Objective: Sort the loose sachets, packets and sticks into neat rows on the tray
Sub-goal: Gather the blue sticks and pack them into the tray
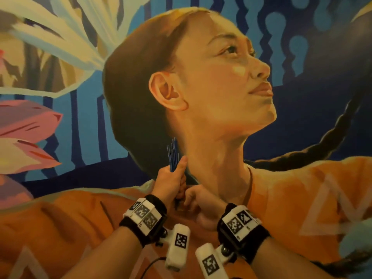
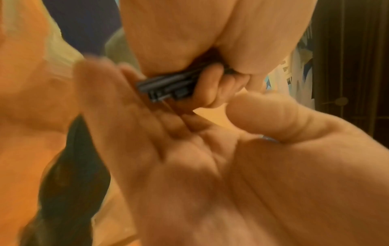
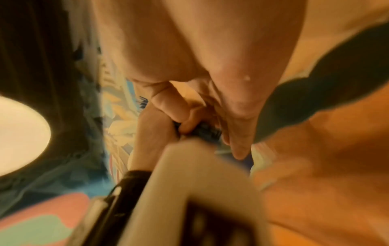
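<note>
A bundle of thin dark blue sticks [image 1: 172,156] stands upright in the air in front of a painted wall. My left hand [image 1: 178,178] grips it round the middle, thumb pointing up along it. My right hand [image 1: 194,200] sits just below with its palm turned to the lower ends. In the left wrist view the right hand [image 2: 160,126] is flat, fingers straight and thumb out, touching the stick ends [image 2: 166,86] that poke out under the left hand's curled fingers [image 2: 210,88]. The right wrist view shows the same ends [image 3: 207,131], blurred. No tray, sachets or packets are in view.
A large mural [image 1: 221,77] of a figure in an orange shirt fills the head view, close behind my hands. A bright round lamp [image 3: 21,133] shows at the left in the right wrist view. Dark wood panelling [image 2: 347,66] shows at the right in the left wrist view.
</note>
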